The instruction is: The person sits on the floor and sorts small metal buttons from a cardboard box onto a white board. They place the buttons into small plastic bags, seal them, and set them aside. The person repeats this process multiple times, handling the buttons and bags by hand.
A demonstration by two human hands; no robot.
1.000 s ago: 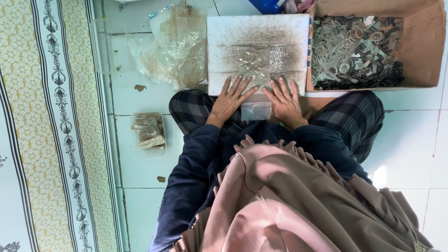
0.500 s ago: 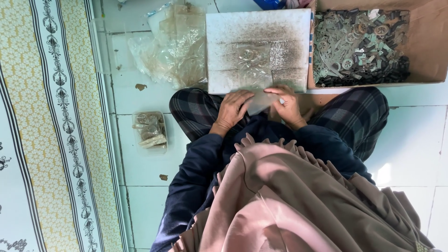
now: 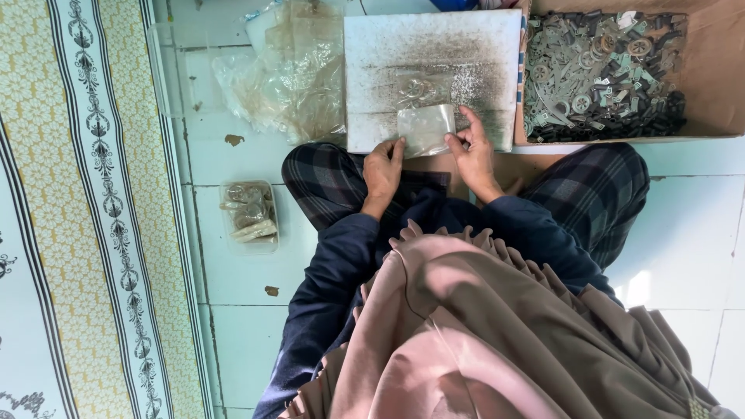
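Observation:
I sit cross-legged on a pale tiled floor. My left hand and my right hand each pinch a side of a small clear plastic bag, held flat over the near edge of a white, dirt-speckled board. A few small clear ring-shaped parts lie on the board just beyond the bag. To the right of the board stands an open cardboard box filled with several small grey and black plastic parts.
A heap of crumpled clear plastic bags lies left of the board. A small filled clear packet rests on the floor by my left knee. A patterned yellow and white mat covers the floor at far left.
Both hands were spread flat on the board's near edge, then drew together. They have now lifted the clear bag and hold it between them.

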